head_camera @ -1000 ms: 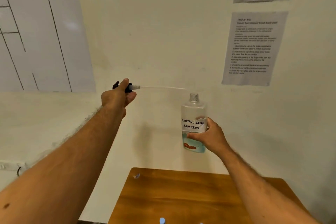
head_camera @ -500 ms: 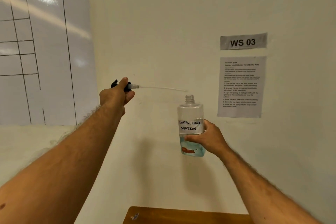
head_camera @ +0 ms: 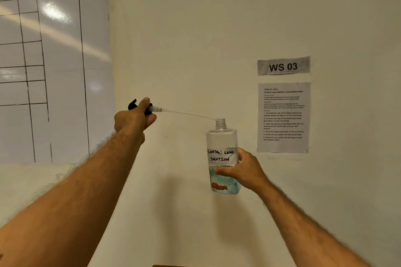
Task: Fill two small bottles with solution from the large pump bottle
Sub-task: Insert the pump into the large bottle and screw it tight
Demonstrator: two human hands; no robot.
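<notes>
My right hand (head_camera: pixel 240 171) grips the large clear bottle (head_camera: pixel 222 143) labelled "contact lens solution", held upright in the air before the wall. Its threaded neck is uncapped, and bluish liquid fills its lower part. My left hand (head_camera: pixel 133 119) holds the black pump head (head_camera: pixel 138 106) up at the left. The pump's thin clear dip tube (head_camera: pixel 186 113) runs from it to the right, with its tip at the bottle's neck. No small bottles are in view.
A whiteboard (head_camera: pixel 54 67) with a drawn grid hangs on the wall at left. A "WS 03" sign (head_camera: pixel 283 66) and a printed instruction sheet (head_camera: pixel 283 117) are taped to the wall at right. A sliver of wooden table (head_camera: pixel 167 265) shows at the bottom edge.
The view has tilted upward, so the wooden table has almost dropped out of sight. Both hands keep the same hold; the dip tube's tip stays at the bottle's neck.
</notes>
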